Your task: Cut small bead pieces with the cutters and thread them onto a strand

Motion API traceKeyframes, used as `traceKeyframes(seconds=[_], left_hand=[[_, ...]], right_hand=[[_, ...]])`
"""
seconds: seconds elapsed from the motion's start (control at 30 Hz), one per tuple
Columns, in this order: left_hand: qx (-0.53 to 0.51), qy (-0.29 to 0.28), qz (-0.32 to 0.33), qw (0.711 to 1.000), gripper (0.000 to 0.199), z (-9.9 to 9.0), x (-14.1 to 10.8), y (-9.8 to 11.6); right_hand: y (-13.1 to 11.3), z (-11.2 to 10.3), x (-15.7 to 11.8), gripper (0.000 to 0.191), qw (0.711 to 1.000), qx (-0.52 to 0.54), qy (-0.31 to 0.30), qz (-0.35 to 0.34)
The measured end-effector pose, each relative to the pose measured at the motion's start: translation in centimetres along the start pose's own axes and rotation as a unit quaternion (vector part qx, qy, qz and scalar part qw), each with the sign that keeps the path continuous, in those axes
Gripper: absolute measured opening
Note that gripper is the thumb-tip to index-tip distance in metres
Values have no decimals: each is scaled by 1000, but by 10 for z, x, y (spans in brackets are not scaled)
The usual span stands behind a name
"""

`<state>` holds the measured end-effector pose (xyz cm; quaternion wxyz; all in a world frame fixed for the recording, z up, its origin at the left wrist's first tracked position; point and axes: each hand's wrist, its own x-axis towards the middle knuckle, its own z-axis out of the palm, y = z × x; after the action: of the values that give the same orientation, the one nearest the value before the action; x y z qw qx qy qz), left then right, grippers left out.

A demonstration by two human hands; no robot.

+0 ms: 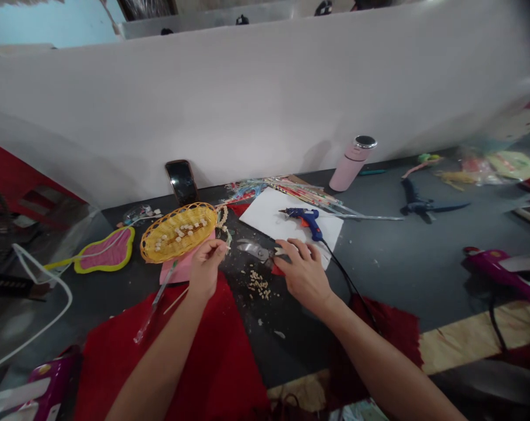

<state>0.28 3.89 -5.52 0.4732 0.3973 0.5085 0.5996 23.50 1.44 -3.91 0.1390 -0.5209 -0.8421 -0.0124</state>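
Observation:
My left hand (207, 266) is pinched, thumb against forefinger, just right of a yellow wicker basket (147, 248). A tiny pale tip shows at its fingers, too small to name. My right hand (303, 273) curls over the handles of a pair of pruning shears (253, 250), whose metal blades point left toward my left hand. Part of a red handle shows below my fingers; the rest is hidden. Between and below the hands lies a scatter of small beige pieces (258, 285) on the dark table. Several pale chunks (186, 229) sit in the basket.
A blue glue gun (306, 219) lies on a white board (265, 209), its cord trailing right. Behind are wrapped sticks (308, 192), a phone (182, 181) and a pink bottle (352, 165). Red cloth (203, 362) covers the front; a pink-yellow shape (109, 250) lies left.

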Motion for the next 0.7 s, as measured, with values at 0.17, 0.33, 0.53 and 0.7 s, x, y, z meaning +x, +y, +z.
traceKeyframes(seconds=[0.17,0.33,0.53,0.7], left_hand=[[-131,-34,-67,989,17,5,-1,-6],[-172,-29,-86,981,19,6,-2,-2],[-198,-16,-109,974,24,8,-4,4],[-199,-9,-109,974,28,9,-6,4]], right_hand=[[2,9,2,36,998,57,-9,24],[-1,15,1,34,995,94,-12,10],[-8,16,0,34,994,104,-23,-24],[-12,16,-1,36,994,105,-32,-28]])
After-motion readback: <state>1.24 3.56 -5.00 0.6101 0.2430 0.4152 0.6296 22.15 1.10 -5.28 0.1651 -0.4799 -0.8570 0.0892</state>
